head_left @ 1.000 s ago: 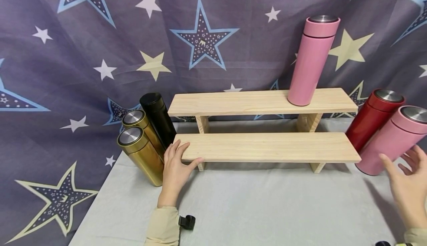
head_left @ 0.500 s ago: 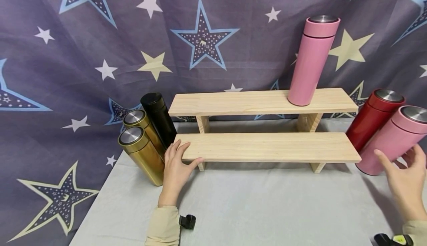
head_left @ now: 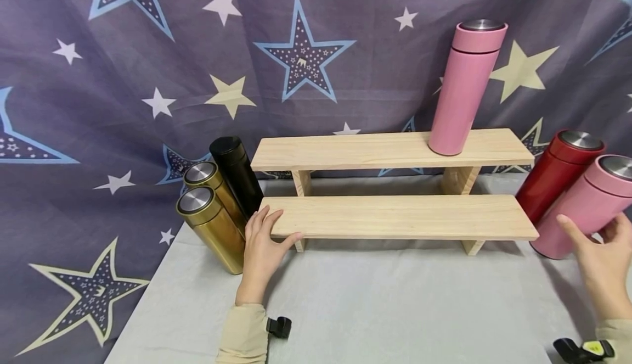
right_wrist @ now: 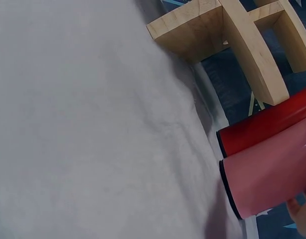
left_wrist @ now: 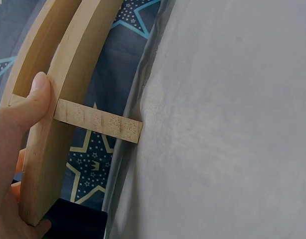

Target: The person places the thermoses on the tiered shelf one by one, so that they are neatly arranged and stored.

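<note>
Beige sleeves (head_left: 242, 334) meet black wrist devices (head_left: 280, 328), the right one marked yellow.

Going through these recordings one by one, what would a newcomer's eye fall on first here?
Probably the tall, silver-topped pink cylindrical flask, standing alone toward the right on the upper tier of the pale two-tier wooden shelf, in front of the purple star-printed cloth backdrop. Next, perhaps the left hand, holding the lower tier's left end, and the right hand, curved around a second pink cylindrical flask beyond the shelf's right end.

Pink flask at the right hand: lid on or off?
On: the steel-topped lid caps the pink flask, only a thin seam showing. Tightness cannot be told.
</note>
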A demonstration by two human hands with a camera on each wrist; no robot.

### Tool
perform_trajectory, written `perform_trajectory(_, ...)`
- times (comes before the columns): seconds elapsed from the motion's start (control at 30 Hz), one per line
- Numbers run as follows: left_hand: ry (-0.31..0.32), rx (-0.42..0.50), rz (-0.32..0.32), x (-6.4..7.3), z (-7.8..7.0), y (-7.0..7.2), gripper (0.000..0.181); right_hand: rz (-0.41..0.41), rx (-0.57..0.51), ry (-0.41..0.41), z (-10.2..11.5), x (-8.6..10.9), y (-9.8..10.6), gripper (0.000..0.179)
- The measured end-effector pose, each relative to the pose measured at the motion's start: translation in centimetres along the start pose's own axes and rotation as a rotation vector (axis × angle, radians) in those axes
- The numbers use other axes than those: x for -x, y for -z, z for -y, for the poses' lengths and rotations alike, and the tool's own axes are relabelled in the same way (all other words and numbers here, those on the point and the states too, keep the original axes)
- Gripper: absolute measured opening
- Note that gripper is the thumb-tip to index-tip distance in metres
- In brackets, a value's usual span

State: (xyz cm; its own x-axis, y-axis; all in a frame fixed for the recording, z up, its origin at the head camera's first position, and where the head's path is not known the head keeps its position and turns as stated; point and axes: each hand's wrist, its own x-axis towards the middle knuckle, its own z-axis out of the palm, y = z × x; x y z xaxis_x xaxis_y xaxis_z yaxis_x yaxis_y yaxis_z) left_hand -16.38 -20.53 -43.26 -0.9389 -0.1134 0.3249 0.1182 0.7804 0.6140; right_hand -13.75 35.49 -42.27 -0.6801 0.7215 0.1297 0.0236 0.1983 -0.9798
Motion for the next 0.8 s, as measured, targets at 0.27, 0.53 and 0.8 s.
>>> perform_trajectory(0.27, -0.02, -0.007, -0.018, -0.05, 0.11, -0.18, 0.075, 0.0, -0.058, -0.088, 0.02, -0.12, 0.2, 0.069)
perform_trajectory(0.53, -0.008, -0.002, 0.0, 0.02, -0.02, 0.06, 0.077, -0.001, -0.021, -0.113, 0.11, -0.42, 0.37, 0.071)
perform_trajectory(0.8, -0.003, 0.0, 0.006, 0.08, -0.29, 0.16, 0.076, 0.002, -0.094, -0.117, 0.59, -0.26, 0.51, 0.065)
